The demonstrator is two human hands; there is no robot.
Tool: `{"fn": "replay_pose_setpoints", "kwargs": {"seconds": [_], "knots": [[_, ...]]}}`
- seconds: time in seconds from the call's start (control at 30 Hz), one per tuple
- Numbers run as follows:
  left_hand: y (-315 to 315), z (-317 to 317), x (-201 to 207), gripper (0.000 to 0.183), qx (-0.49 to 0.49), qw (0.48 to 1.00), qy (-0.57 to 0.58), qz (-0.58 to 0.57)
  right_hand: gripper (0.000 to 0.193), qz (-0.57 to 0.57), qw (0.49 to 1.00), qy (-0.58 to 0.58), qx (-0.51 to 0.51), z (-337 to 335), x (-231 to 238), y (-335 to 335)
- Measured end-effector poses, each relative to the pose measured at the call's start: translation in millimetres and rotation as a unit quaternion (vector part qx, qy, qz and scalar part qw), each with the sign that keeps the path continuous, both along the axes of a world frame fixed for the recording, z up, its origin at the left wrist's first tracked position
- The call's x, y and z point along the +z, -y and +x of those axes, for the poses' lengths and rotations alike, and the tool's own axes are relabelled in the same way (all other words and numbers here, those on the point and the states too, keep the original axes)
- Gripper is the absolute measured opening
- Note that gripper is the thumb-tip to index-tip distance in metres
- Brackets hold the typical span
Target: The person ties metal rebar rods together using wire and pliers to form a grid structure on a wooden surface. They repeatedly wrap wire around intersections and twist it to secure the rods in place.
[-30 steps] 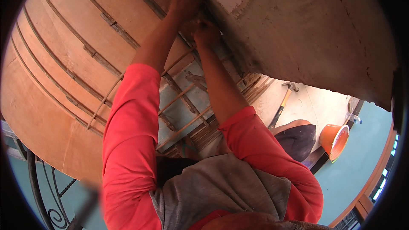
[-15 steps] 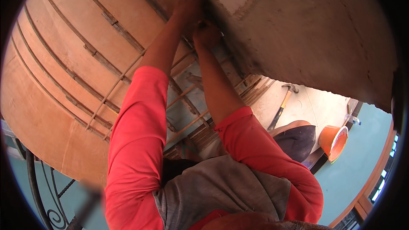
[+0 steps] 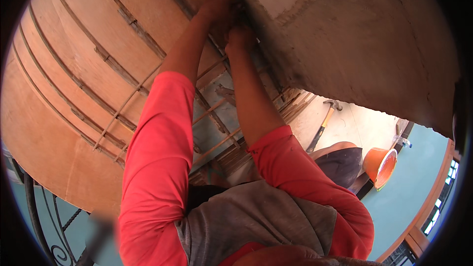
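Both of my arms, in red sleeves, reach up to the seam where orange-brown plywood panels (image 3: 88, 69) meet a rough grey concrete block (image 3: 374, 44). My left hand (image 3: 221, 6) is curled with its fingers pressed into that seam, at the top end of a thin rusty steel bar (image 3: 129, 99). My right hand (image 3: 240, 34) sits just below and to the right of it, knuckles against the concrete edge. What either hand grips is hidden. More rusty bars (image 3: 217, 111) cross between my forearms.
A hammer with a wooden handle (image 3: 322, 124) lies on the pale floor at right. An orange bucket (image 3: 382, 167), a plastic bottle (image 3: 401, 141) and a dark rounded tub (image 3: 342, 161) are beyond it. A curled black iron railing (image 3: 42, 216) is at the lower left.
Both hands stay at the same seam. My left elbow has drifted slightly to the right; little else differs.
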State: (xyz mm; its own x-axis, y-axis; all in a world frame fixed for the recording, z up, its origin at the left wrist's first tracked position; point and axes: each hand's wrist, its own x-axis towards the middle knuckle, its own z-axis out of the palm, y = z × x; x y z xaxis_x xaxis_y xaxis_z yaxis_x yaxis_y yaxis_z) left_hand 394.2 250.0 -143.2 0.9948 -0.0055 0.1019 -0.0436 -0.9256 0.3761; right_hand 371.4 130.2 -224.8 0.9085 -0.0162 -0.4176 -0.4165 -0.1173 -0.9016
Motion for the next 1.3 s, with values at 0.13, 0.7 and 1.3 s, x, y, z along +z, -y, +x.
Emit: {"fn": "replay_pose_setpoints", "kwargs": {"seconds": [0.13,0.7,1.3], "knots": [[-6.0,-15.1,9.1,0.033,0.01,1.0,0.001,-0.005,0.023,0.336,0.917,-0.168,-0.132,-14.8,50.0,-8.9],[-21.2,-5.9,-5.6,0.036,-0.118,0.99,0.063,-0.051,0.02,0.59,0.759,-0.263,-0.084,12.5,-2.3,-5.4],[-26.2,32.5,45.9,0.063,-0.258,0.933,-0.145,0.203,0.021,0.5,0.81,-0.245,-0.186,-0.8,23.1,-4.3]]}}
